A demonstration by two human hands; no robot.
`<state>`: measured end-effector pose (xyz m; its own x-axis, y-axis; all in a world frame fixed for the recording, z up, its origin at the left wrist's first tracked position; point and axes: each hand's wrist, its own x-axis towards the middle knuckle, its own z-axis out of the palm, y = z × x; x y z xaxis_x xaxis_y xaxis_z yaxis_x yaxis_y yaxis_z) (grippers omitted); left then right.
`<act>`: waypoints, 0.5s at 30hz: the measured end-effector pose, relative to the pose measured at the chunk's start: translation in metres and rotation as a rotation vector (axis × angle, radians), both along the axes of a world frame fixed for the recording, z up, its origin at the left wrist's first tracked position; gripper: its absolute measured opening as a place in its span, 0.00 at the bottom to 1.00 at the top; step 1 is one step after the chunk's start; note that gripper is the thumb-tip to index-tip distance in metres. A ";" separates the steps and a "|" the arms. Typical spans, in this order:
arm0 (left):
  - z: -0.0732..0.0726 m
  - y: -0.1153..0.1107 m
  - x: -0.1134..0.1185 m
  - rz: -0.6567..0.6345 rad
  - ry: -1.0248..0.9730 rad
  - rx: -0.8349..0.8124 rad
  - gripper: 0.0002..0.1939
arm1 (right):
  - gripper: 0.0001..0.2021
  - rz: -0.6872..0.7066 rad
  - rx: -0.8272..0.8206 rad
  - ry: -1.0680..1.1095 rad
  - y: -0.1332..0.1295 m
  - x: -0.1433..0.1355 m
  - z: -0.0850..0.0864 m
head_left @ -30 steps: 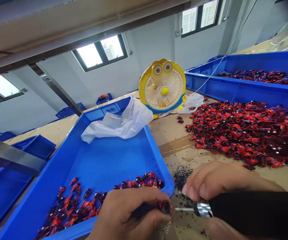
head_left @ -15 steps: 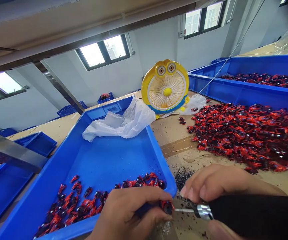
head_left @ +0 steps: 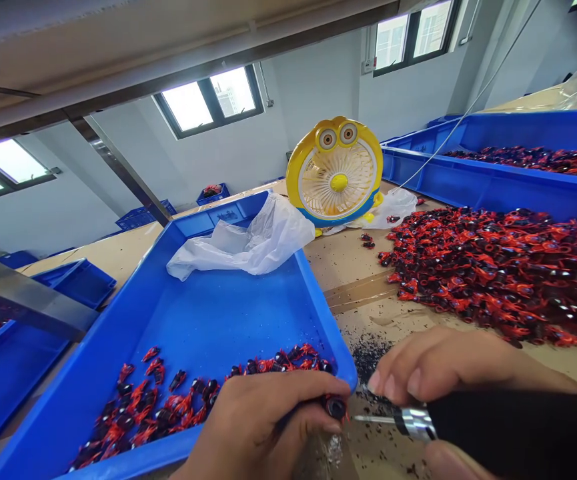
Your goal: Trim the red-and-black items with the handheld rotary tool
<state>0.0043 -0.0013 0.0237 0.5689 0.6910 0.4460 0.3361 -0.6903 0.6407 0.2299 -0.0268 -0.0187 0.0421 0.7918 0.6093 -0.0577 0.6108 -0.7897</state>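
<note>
Beside the near corner of the tray point(head_left: 228, 307): the left hand point(head_left: 268, 413) is holding a black-and-red piece point(head_left: 335, 407), its thumb and forefinger pinching it.
Hidden part: the left fingers are covering most of the piece, only its dark round end and a little red showing.
Right grip: the right hand point(head_left: 443, 367) is grasping a black-handled tool point(head_left: 508, 427), whose handle is running out of view at the right edge; the thumb is being cut off below.
Tool direction: its metal shaft is pointing left, nearly level, the tip sitting just beside the piece.
Piece direction: the round end is facing the wearer; the long axis is running back between the fingers, its exact angle staying unclear.
Count: one piece is being held, one tool, one yellow fan point(head_left: 338, 183) standing on the counter point(head_left: 341, 267); pieces in the pile point(head_left: 498, 273) are overlapping too much to count.
</note>
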 end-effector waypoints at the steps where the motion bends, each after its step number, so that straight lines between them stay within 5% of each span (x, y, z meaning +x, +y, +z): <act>1: 0.000 0.000 0.000 0.005 -0.005 -0.010 0.13 | 0.07 -0.010 -0.003 -0.009 0.000 0.000 0.001; 6: -0.004 -0.002 -0.002 0.024 -0.046 -0.106 0.21 | 0.10 -0.028 0.029 -0.011 0.000 0.000 0.003; 15: -0.005 -0.005 -0.006 0.012 -0.044 -0.178 0.20 | 0.09 -0.059 0.011 0.022 0.000 -0.007 0.000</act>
<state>-0.0013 -0.0061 0.0183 0.5424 0.7680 0.3407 0.3126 -0.5609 0.7666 0.2234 -0.0264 -0.0183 0.1020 0.7808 0.6163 -0.0386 0.6222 -0.7819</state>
